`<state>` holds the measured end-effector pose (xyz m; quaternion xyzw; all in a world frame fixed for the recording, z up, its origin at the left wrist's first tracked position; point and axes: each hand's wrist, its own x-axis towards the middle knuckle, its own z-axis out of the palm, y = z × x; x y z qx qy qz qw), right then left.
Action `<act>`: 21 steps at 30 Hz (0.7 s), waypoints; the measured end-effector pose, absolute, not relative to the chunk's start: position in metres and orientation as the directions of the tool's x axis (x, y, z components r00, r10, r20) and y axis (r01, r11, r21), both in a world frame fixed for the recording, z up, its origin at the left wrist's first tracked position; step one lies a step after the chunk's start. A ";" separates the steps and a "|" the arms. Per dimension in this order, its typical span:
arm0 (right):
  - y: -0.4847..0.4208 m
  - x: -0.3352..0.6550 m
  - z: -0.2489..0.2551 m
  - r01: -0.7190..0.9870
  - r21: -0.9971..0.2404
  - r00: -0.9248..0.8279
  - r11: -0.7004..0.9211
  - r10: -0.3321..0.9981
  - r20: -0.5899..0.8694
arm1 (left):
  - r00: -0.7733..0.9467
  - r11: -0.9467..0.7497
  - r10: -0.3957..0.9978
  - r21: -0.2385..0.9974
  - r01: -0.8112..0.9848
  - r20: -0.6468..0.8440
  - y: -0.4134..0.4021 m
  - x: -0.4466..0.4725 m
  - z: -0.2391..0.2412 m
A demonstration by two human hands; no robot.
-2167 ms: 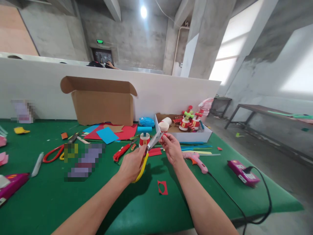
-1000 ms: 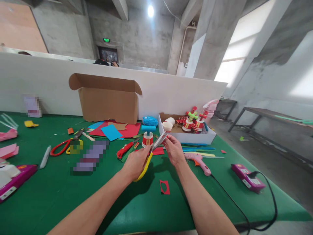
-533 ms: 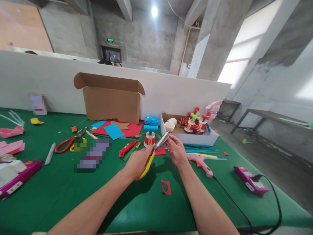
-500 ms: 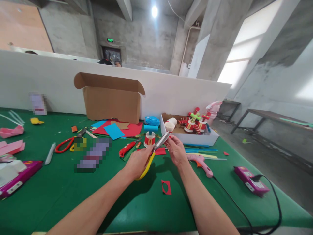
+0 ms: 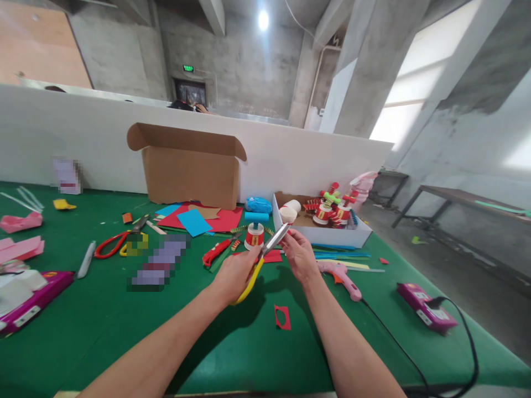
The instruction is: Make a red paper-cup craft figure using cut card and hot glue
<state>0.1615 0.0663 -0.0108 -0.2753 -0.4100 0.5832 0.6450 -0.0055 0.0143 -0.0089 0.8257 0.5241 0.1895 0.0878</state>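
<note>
My left hand point(image 5: 234, 273) is closed round the yellow handles of a pair of scissors point(image 5: 261, 260), whose silver blades point up and to the right. My right hand point(image 5: 299, 255) pinches something small at the blade tips; it is too small to name. Both hands hover above the green table point(image 5: 124, 331). A red paper scrap with a cut-out hole point(image 5: 282, 317) lies on the table below them. A red and white paper cup figure point(image 5: 254, 236) stands just behind the scissors.
An open cardboard box point(image 5: 188, 166) stands at the back. A white tray point(image 5: 319, 235) holds several cup figures. A pink glue gun point(image 5: 338, 275), red scissors point(image 5: 110, 246), a red cutter point(image 5: 215, 253), coloured paper sheets point(image 5: 199, 219) and a magenta device with a cable point(image 5: 427, 311) lie around.
The view has shifted slightly to the left and down. Both hands stay together at the scissors, with hardly any movement.
</note>
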 end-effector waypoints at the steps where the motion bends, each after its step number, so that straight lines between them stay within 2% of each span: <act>1: 0.066 0.161 -0.011 -0.530 -0.832 -0.016 0.165 0.979 0.204 | 0.380 -0.438 0.897 0.343 0.831 0.224 0.015 -0.006 -0.009; 21: 0.070 0.166 -0.013 -0.486 -0.856 -0.011 0.177 0.978 0.209 | 0.391 -0.453 0.890 0.344 0.823 0.237 0.012 -0.007 -0.006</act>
